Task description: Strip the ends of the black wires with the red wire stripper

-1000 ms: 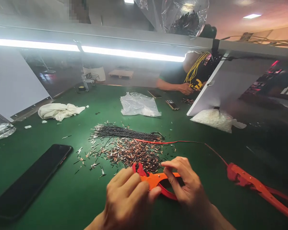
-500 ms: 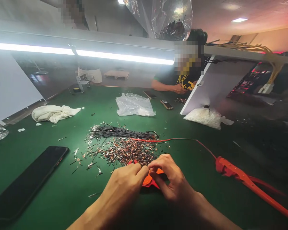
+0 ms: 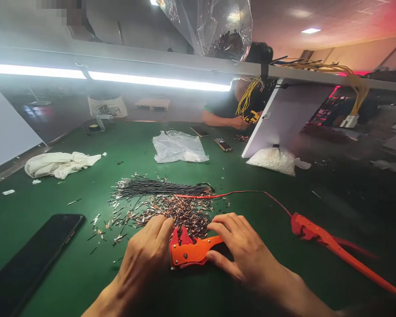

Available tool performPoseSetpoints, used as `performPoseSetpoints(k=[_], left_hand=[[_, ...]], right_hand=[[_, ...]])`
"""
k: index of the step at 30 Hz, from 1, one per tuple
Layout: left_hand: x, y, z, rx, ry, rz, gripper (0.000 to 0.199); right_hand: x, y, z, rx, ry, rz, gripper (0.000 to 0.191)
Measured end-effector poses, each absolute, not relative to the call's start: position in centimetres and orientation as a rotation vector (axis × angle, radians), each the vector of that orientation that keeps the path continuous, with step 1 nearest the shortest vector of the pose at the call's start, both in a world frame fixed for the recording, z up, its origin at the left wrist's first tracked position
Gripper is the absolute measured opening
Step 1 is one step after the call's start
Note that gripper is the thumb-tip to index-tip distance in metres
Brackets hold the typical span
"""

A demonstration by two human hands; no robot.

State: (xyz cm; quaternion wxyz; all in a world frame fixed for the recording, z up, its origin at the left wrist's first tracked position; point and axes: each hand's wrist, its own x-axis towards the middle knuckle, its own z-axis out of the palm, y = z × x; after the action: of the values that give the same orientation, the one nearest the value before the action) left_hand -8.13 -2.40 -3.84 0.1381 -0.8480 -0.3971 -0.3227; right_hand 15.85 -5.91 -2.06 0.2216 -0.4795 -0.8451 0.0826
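An orange wire stripper [image 3: 193, 252] with red jaws lies across the front of a pile of short black-and-copper wire scraps [image 3: 171, 210]. My right hand [image 3: 240, 246] is around its handle end, thumb below and fingers above, with the palm side hidden. Just left of the jaws, my left hand [image 3: 148, 248] has its fingers together and bent down at the pile's edge; its fingertips are hidden, so I cannot make out what they hold. Behind the scraps rests a bundle of black wires [image 3: 161, 187], with a red strip [image 3: 231, 193] along its front.
A second orange-red hand tool [image 3: 336, 246] lies at the right, by the strip's end. At the left is a large dark phone [image 3: 36, 257]. Farther back are a white cloth [image 3: 61, 164], clear plastic bags [image 3: 180, 147] and a divider panel [image 3: 287, 114]. Across the table a person [image 3: 222, 116] holds a yellow tool.
My hands have moved apart, the left one to the left, uncovering the wire stripper's jaws and body. The whole view has shifted slightly to the right.
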Motion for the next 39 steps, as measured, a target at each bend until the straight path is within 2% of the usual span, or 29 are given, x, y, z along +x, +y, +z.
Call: performPoseSetpoints(k=[3, 5, 6, 8, 15, 17, 18, 20, 22, 24, 29, 33, 39], left_hand=[[-8.2, -2.2, -4.4, -2.455, -1.234, -0.980, 0.018], [-8.3, -2.1, -4.6, -2.419, -1.264, -1.021, 0.015], [-8.4, -2.1, -4.6, -2.399, -1.260, -1.046, 0.013], [-8.5, -2.0, -4.5, -2.355, -1.235, -1.094, 0.010], [-9.9, -2.4, -3.4, -2.216, -1.265, -1.223, 0.013], [-10.2, -2.8, -3.1, -2.200, -1.319, -1.273, 0.012], [-10.3, -3.0, -3.0, -2.188, -1.329, -1.308, 0.012], [-10.3, -3.4, -3.0, -2.189, -1.325, -1.355, 0.012], [-9.9, -3.6, -3.4, -2.238, -1.269, -1.376, 0.013], [-9.4, -3.8, -3.9, -2.309, -1.177, -1.382, 0.016], [-7.6, -4.7, -4.7, -2.531, -1.113, -1.340, 0.017], [-5.8, -5.9, -5.3, -2.679, -1.069, -1.200, 0.047], [-4.7, -6.1, -5.9, -2.690, -1.145, -1.141, 0.036]], right_hand=[[16.0, -6.0, -3.4, -1.496, -2.456, 0.164, 0.063], [16.3, -6.2, -4.2, -1.560, -2.520, 0.099, 0.077], [16.3, -6.3, -4.5, -1.579, -2.545, 0.058, 0.078], [16.3, -6.4, -5.0, -1.572, -2.599, -0.007, 0.070], [16.2, -4.9, -4.7, -1.394, -2.703, -0.005, 0.021], [17.0, -3.9, -3.8, -1.362, -2.579, 0.253, 0.013], [17.3, -3.5, -3.3, -1.321, -2.472, 0.493, 0.013], [17.5, -3.0, -2.2, -1.212, -2.155, 1.106, 0.030], [17.0, -2.9, -1.7, -1.024, -1.582, 1.715, 0.046], [15.8, -3.2, -2.0, -0.814, -1.142, 1.991, 0.040], [12.7, -4.5, -3.8, -0.556, -0.809, 2.077, 0.050], [11.9, -5.2, -4.3, -0.679, -0.752, 2.025, 0.063], [11.9, -5.2, -4.6, -0.708, -0.748, 1.999, 0.066]])
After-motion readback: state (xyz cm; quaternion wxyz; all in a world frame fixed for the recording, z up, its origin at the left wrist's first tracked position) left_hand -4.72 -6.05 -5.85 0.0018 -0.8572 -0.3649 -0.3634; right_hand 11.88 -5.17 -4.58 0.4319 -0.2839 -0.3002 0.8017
